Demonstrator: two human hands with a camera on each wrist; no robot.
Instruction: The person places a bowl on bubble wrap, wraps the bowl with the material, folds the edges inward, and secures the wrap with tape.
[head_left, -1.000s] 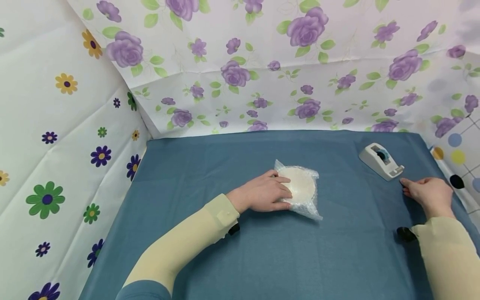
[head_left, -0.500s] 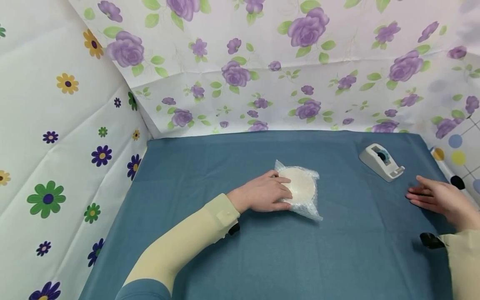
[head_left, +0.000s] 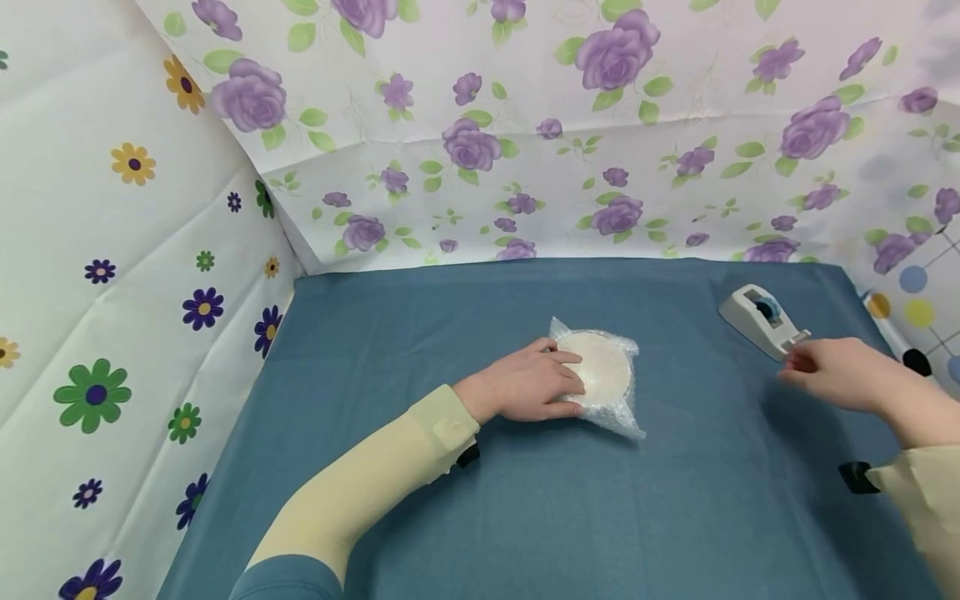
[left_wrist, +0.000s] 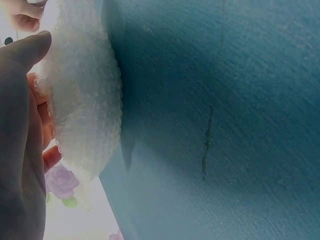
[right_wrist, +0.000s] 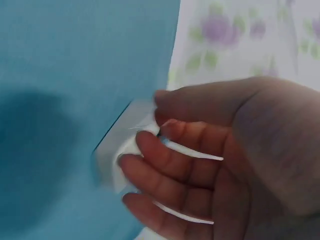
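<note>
A round, cream-coloured thing in bubble wrap (head_left: 607,371) lies near the middle of the table in the head view. My left hand (head_left: 525,383) rests on it with fingers spread over its top and the thumb along its near side. The bubble wrap (left_wrist: 85,95) bulges beside that thumb in the left wrist view. My right hand (head_left: 847,375) is at the cutter end of a white tape dispenser (head_left: 753,321) with its fingers bent. In the right wrist view its thumb and index fingertips come close together. Whether tape lies between them cannot be made out.
A blue cloth (head_left: 480,517) covers the table. White sheets with purple roses (head_left: 468,146) hang behind it, and a sheet with coloured flowers (head_left: 95,396) hangs at the left. A dotted sheet (head_left: 918,312) borders the right side.
My right hand drew back right from the dispenser with its fingers loosened, then came left to its cutter end with its fingers bent. The left hand and the wrapped thing have stayed put.
</note>
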